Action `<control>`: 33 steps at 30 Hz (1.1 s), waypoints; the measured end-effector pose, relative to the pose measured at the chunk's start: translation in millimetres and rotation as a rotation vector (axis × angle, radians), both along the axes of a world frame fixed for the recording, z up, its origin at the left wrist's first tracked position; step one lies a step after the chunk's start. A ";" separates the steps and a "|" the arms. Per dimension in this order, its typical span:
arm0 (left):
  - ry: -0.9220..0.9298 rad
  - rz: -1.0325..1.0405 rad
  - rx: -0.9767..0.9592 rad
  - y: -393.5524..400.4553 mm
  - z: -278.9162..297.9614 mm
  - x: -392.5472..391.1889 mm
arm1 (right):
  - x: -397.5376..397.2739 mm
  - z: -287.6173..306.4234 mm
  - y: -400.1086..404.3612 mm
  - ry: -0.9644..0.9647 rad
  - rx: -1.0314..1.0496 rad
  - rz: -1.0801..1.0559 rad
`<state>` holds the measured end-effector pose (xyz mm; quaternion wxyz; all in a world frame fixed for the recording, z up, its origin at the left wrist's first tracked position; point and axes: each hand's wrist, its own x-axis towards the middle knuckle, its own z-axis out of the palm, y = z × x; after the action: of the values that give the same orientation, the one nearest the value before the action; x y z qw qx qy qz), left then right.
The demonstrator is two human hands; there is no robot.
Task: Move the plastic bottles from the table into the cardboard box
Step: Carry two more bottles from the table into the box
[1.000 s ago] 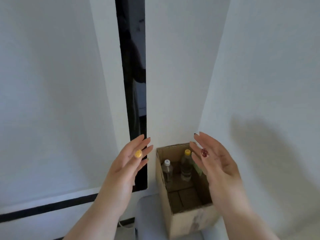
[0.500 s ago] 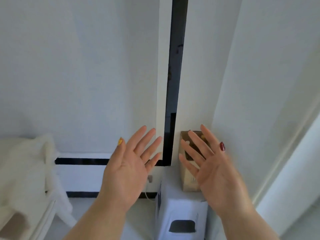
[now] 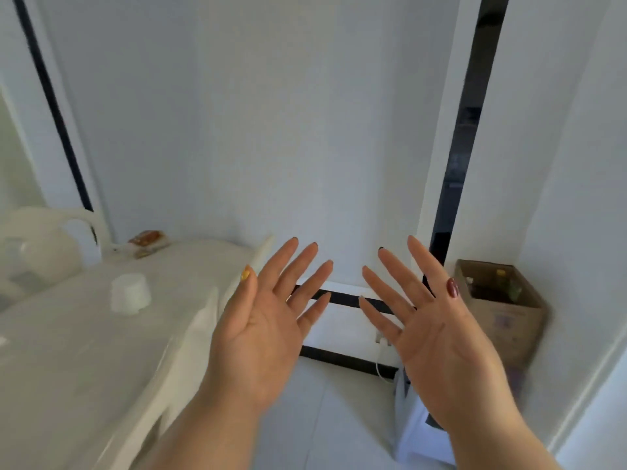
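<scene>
The cardboard box (image 3: 509,320) stands at the right on a white stool, in the room's corner. Inside it I make out bottles (image 3: 509,286), one with a yellow cap, blurred. My left hand (image 3: 271,313) and my right hand (image 3: 417,317) are raised side by side in mid view, palms toward me, fingers spread, both holding nothing. The right hand is just left of the box and apart from it. The white table (image 3: 84,351) fills the lower left; no bottle shows on the part I see.
On the table stand a small white cup-like object (image 3: 130,292), a white jug (image 3: 44,245) and a brown packet (image 3: 147,241) at its far edge. A white stool (image 3: 417,432) carries the box. A white cable (image 3: 381,357) hangs by the wall. White walls with black strips enclose the corner.
The view has swung left from above the box, so the box now sits at the right and the table has come into view. Both hands stayed open and empty, and spread wider.
</scene>
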<state>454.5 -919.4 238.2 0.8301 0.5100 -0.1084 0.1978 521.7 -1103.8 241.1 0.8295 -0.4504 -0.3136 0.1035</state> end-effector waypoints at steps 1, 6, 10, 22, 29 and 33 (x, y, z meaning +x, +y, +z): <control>0.002 0.031 0.007 14.2 -1.8 -27.3 | -23.8 -1.9 15.3 -0.010 0.009 0.027; 0.017 0.166 0.042 96.5 -6.9 -183.9 | -157.2 -12.3 107.3 0.014 0.064 0.175; 0.020 0.304 0.082 152.5 -6.4 -281.3 | -231.2 -12.3 173.1 0.016 0.060 0.277; 0.108 0.906 0.415 301.0 -26.9 -471.2 | -362.2 -36.1 363.1 -0.139 -0.030 0.339; 0.210 1.045 0.643 448.8 -39.7 -496.8 | -379.5 -51.1 511.8 -0.255 -0.098 0.293; 0.267 1.036 0.737 534.8 -40.2 -490.4 | -374.7 -49.0 594.2 -0.282 -0.147 0.250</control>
<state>-35.8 -384.7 197.9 0.4042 0.7678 0.1952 0.4572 147.0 -509.6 192.1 0.7230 -0.4774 -0.4716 0.1640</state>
